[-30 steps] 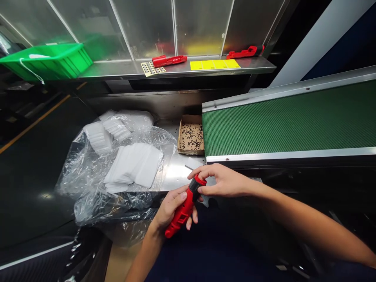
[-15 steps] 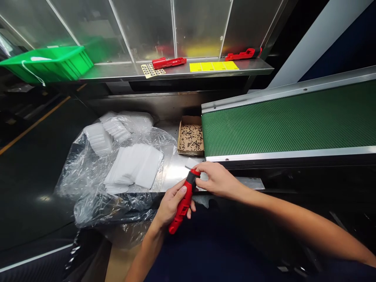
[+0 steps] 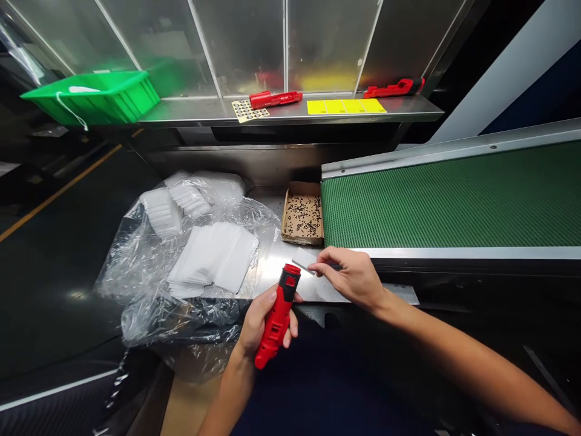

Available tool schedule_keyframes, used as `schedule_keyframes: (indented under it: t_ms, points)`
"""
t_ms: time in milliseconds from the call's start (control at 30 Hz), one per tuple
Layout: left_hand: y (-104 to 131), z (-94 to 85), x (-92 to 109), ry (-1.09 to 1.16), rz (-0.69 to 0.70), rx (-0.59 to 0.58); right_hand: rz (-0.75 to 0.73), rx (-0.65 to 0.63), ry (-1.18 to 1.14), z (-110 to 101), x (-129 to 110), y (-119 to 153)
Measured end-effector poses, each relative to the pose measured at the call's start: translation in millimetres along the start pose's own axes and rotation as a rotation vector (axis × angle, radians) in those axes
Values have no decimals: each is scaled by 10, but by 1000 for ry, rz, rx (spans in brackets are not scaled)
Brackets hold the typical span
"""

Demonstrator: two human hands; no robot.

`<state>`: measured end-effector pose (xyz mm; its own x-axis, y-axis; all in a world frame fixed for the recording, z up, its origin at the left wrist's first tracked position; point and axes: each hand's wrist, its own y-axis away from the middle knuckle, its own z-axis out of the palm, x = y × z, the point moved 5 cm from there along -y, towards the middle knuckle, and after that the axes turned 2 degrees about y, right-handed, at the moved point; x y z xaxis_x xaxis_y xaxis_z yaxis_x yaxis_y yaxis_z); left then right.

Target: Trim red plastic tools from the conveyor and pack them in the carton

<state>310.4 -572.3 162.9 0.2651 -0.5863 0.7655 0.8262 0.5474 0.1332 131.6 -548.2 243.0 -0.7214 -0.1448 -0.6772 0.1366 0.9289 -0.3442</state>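
My left hand (image 3: pixel 258 324) is wrapped round a red-and-black plastic tool housing (image 3: pixel 280 312), held at a slant with its round red end up. In my right hand (image 3: pixel 351 275), thumb and fingers pinch a thin grey strip (image 3: pixel 302 265), possibly tweezers; its exact kind is unclear. The strip's free end points left, just above the housing's upper end; whether they touch cannot be made out. Beyond it, a shallow cardboard box (image 3: pixel 303 237) holds many tiny black pieces. A small white sheet (image 3: pixel 305 255) lies on the metal bench behind the strip.
White foam sleeves (image 3: pixel 211 254) lie stacked on clear plastic wrap (image 3: pixel 136 260) at left. A green conveyor belt (image 3: pixel 445 200) runs off right. The rear shelf (image 3: pixel 195 110) carries a green bin (image 3: pixel 113 100), red housings (image 3: pixel 275 99), round stickers (image 3: pixel 249 112) and yellow labels (image 3: pixel 345 106).
My right hand has drawn back to the right from the housing's upper end, keeping the grey strip pinched. My left hand still grips the housing. The camera view has shifted slightly left.
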Motion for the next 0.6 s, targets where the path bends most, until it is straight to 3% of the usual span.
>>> schedule_keyframes:
  t_ms: [133,267,333,433,600]
  points:
    - [31,-18,7,77,21,15,65,-20,-99,280,113,177]
    - [54,-41,7,126,54,51,153,-293,79,863,421,451]
    - [56,-66,2,120,74,73,142,-355,171,1132,627,517]
    - [57,-116,-17,106,77,117,167,-292,276,1393,980,454]
    - [96,-181,-29,128,84,185,307,-230,381,1600,1473,337]
